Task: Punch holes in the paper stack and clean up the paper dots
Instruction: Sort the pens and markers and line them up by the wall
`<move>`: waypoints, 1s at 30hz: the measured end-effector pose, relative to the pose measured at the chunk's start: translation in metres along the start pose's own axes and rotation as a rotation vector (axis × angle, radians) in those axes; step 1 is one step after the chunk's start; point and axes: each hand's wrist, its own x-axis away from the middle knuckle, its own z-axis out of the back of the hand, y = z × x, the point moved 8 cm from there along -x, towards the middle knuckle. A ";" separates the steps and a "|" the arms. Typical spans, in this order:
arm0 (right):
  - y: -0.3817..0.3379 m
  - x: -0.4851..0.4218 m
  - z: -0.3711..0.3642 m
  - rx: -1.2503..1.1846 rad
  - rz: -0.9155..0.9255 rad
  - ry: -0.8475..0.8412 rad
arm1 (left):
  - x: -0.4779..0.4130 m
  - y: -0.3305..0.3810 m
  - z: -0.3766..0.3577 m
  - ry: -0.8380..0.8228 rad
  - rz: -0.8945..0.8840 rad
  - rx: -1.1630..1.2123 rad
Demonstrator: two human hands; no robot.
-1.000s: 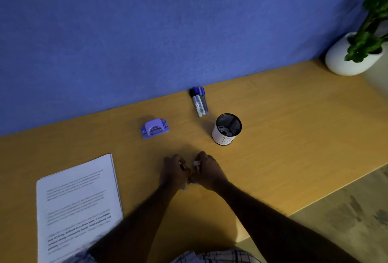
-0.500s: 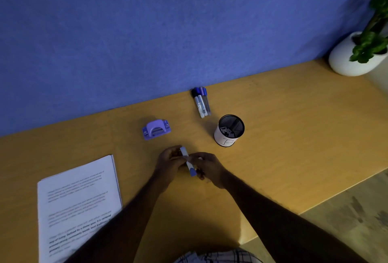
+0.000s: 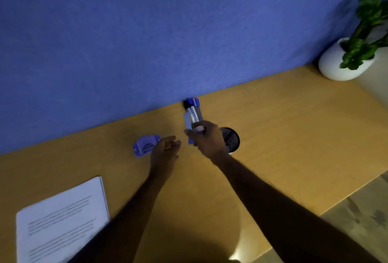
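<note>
wooden desk [image 3: 283,136], paper stack [image 3: 60,218], blue wall [image 3: 147,31]

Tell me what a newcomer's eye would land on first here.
The right hand grips a marker mid-desk, in front of the loose markers against the blue wall. The left hand hovers open beside the purple hole punch; the paper stack lies near-left, a potted plant far right.

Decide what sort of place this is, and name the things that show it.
Probably an office or home study: a wooden desk against a blue wall, holding a paper stack, a hole punch, markers and a mesh pen cup.
</note>
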 end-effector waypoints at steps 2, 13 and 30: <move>-0.006 -0.025 0.015 0.060 -0.019 0.081 | -0.005 0.008 -0.008 -0.038 -0.107 -0.209; 0.043 -0.150 0.054 0.652 -0.183 0.061 | 0.002 0.002 -0.044 -0.241 -0.483 -1.031; 0.073 -0.192 0.038 0.765 -0.124 -0.018 | 0.018 -0.035 -0.044 -0.254 -0.540 -1.381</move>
